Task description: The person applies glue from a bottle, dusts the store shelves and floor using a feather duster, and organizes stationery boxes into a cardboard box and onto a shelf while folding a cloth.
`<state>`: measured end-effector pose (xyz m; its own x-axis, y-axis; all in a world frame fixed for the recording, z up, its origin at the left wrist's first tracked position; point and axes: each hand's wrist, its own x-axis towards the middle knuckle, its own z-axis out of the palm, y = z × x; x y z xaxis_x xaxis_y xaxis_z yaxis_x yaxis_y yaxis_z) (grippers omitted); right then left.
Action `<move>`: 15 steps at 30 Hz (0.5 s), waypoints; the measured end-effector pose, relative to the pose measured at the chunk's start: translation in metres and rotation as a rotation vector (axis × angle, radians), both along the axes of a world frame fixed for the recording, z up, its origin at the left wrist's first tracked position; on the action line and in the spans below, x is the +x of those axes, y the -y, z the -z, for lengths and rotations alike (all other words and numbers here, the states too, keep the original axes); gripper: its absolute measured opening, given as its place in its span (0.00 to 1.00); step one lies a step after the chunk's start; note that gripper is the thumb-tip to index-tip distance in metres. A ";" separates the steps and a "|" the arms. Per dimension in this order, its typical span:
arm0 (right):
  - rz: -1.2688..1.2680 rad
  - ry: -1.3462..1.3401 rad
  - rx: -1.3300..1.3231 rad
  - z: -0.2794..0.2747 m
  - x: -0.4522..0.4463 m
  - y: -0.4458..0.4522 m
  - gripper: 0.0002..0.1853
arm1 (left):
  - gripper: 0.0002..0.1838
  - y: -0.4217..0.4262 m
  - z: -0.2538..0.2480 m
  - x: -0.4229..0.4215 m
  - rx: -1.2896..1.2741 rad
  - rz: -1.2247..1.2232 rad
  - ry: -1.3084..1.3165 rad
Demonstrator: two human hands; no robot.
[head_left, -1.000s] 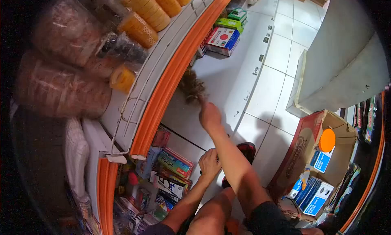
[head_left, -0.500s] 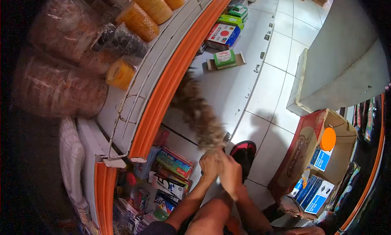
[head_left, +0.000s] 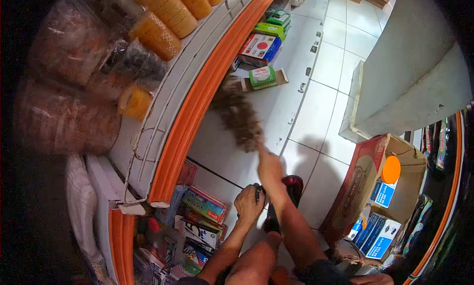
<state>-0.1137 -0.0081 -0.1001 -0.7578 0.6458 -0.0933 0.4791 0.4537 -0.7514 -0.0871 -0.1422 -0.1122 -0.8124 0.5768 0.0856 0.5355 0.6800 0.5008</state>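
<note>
My right hand (head_left: 271, 174) is closed around the near end of a brown feather duster (head_left: 239, 114), whose feathers are blurred by motion. The duster's head reaches over the white lower shelf (head_left: 227, 161), its far end passing under the orange-edged upper shelf (head_left: 190, 105). Lower down, my left hand (head_left: 248, 204) is closed above the floor by my foot, with something dark at its fingers that I cannot make out. A green-and-white small box (head_left: 262, 76) in an opened carton lies just beyond the feathers.
Stacked orange tape rolls (head_left: 170, 13) fill the upper shelf. Colourful boxes (head_left: 205, 204) are packed at lower left. To the right stand an open cardboard box (head_left: 355, 191) with blue cartons (head_left: 382, 240) and a grey pillar (head_left: 407, 77). A black sandal (head_left: 292, 189) is on the tiled floor.
My hands were together at the duster's near end; now they are apart. The right has moved forward with the duster, and the left has dropped slightly back. The whole view has shifted a little.
</note>
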 end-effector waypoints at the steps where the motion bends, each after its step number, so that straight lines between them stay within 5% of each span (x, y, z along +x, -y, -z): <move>1: 0.040 0.011 -0.059 -0.002 0.016 -0.008 0.22 | 0.09 0.000 -0.001 -0.001 0.000 -0.003 0.009; 4: 0.064 -0.013 -0.031 -0.004 0.062 -0.020 0.19 | 0.10 0.001 -0.012 0.000 0.008 0.003 0.038; 6: -0.101 0.168 -0.005 0.004 0.089 -0.027 0.16 | 0.11 0.000 -0.032 0.003 0.121 -0.088 0.262; 10: -0.133 0.114 0.010 -0.023 0.138 -0.033 0.15 | 0.12 -0.021 -0.087 0.011 0.252 -0.101 0.562; 12: -0.210 0.404 -0.098 -0.028 0.154 -0.031 0.15 | 0.12 -0.036 -0.093 0.009 0.299 -0.087 0.650; 15: -0.290 0.268 -0.160 -0.007 0.179 -0.028 0.22 | 0.12 -0.065 -0.088 0.007 0.446 0.220 0.573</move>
